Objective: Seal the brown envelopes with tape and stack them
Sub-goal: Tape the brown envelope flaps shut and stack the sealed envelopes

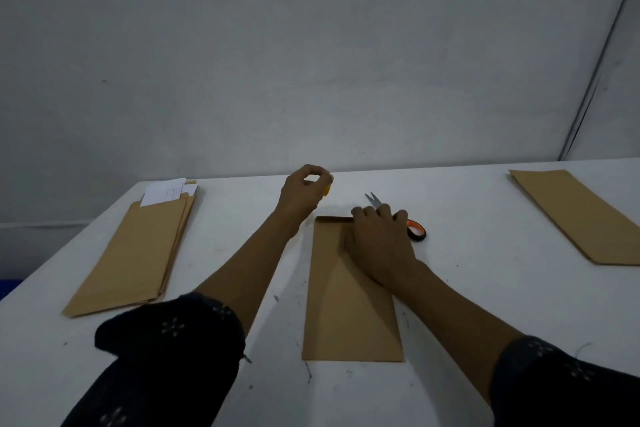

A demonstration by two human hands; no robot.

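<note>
A brown envelope [349, 315] lies lengthwise on the white table [485, 305] in front of me, its flap folded down at the far end. My right hand [379, 239] presses flat on that folded flap. My left hand [306, 192] is raised just beyond the envelope's far left corner and grips a small yellow tape roll [327, 188], mostly hidden by the fingers. A pile of brown envelopes [138, 253] with white papers sticking out lies at the left. A single brown envelope [575, 215] lies at the far right.
Scissors [414, 227] with orange and black handles lie just beyond my right hand, blades pointing away. A grey wall stands right behind the table's far edge. The table's left edge runs diagonally past the pile.
</note>
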